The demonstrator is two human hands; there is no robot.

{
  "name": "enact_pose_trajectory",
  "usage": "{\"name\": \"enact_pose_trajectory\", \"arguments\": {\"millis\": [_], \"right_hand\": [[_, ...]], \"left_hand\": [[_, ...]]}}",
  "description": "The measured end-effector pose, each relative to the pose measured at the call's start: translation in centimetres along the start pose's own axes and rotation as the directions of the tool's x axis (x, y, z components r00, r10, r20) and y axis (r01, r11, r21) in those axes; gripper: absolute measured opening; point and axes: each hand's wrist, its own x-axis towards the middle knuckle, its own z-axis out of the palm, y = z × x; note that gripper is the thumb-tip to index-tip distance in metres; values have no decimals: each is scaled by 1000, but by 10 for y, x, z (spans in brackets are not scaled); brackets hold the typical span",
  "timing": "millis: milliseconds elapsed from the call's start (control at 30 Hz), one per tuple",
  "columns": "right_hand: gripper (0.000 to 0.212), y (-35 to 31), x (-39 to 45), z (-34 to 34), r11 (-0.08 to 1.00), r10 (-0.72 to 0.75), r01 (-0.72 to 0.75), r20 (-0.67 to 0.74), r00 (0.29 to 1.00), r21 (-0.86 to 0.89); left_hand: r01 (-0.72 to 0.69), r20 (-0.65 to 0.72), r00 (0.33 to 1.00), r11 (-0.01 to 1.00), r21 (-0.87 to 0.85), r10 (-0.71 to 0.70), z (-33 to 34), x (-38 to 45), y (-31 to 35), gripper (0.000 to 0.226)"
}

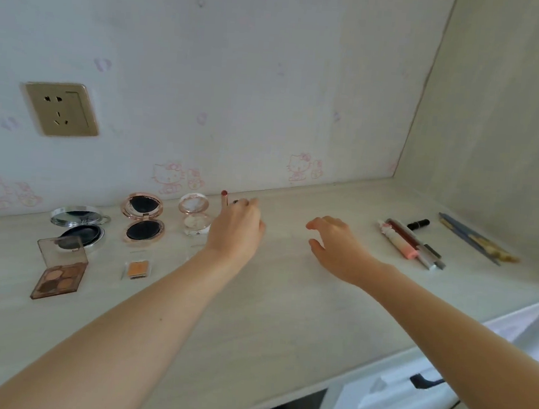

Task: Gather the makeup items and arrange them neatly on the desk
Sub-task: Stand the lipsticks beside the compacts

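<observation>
Standing a lipstick (224,197) upright at the far edge of the desk (285,303), just right of the white compact (194,214); left hand (235,230) curled round its lower part, fingertips pinching, red tip showing above the knuckles. Cannot tell whether the base already touches the desk, hand hides it.

Right hand (336,243) hovering over bare desk mid-right, fingers loosely spread and bent, holding nothing.

Already laid out on the left: silver compact (79,225) open, rose-gold compact (143,217) open beside it, white compact open next in the far row. Nearer row: brown eyeshadow palette (60,271) with clear lid raised, small orange pan (138,269) in a clear case.

Still to gather, far right: cluster of tubes (411,246) lying side by side and touching, a short black tube (419,223) just beyond, blue and yellow pencils (477,240) near the side wall.

Step in hand, by judgement: placing the lipstick as the next piece in the far row. Roughly halfway through.

Next move calls for: gentle release so the thin stick stays upright and does not topple onto the white compact; then right hand reaching right for the tube cluster, best one at a time since they lie pressed together.
</observation>
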Motion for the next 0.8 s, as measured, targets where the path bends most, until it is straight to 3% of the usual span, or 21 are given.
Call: {"name": "enact_pose_trajectory", "arguments": {"millis": [200, 433, 667, 800], "right_hand": [[33, 56, -34, -34, 986, 25, -36, -72, 997, -160], [24, 128, -49, -60, 975, 147, -153, -50, 988, -159], [37, 201, -40, -65, 924, 258, -275, -97, 961, -266], [47, 227, -22, -58, 905, 351, -343, -13, 936, -253]], "left_hand": [[-133, 72, 987, 982, -135, 143, 38, -2, 69, 25], [-344, 78, 934, 936, -79, 350, 79, 25, 140, 18], [-387, 90, 906, 897, -212, 413, 113, 65, 197, 23], [-321, 152, 914, 900, -293, 376, 131, 84, 221, 25]]}}
